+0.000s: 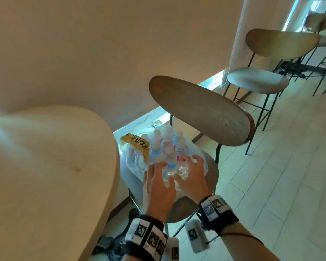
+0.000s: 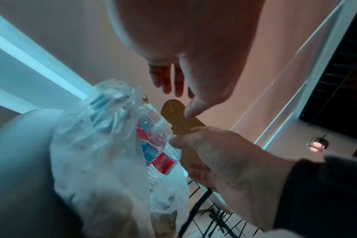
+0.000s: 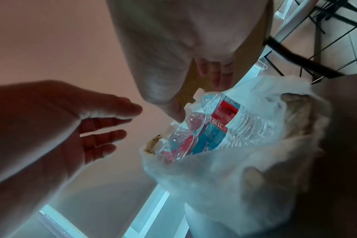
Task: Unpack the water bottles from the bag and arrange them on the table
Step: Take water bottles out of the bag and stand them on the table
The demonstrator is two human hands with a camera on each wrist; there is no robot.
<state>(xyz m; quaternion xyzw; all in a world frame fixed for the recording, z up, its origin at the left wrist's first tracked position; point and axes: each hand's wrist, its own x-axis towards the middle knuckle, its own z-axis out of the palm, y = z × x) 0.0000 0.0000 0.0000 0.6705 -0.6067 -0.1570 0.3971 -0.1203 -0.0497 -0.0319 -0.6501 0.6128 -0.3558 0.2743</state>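
Several small clear water bottles (image 1: 166, 147) with white caps and red-and-blue labels stand packed in a thin white plastic bag (image 1: 133, 170) on a chair seat (image 1: 212, 176). My left hand (image 1: 158, 178) reaches in from the near side with straight fingers beside the nearest bottle. My right hand (image 1: 192, 172) lies spread over the bottles on the bag's right side. In the left wrist view my left hand (image 2: 194, 72) hovers above the bottles (image 2: 161, 162) while the right hand (image 2: 224, 157) touches one. In the right wrist view the right thumb (image 3: 173, 111) meets a bottle's (image 3: 224, 125) shoulder. The cream table (image 1: 45, 176) is at my left.
The chair's wooden backrest (image 1: 199, 112) stands just behind the bag. A yellow printed label (image 1: 137, 146) sits on the pack's left side. More chairs (image 1: 258, 80) stand at the far right on the tiled floor. A dark bag (image 1: 109, 245) lies under the table edge.
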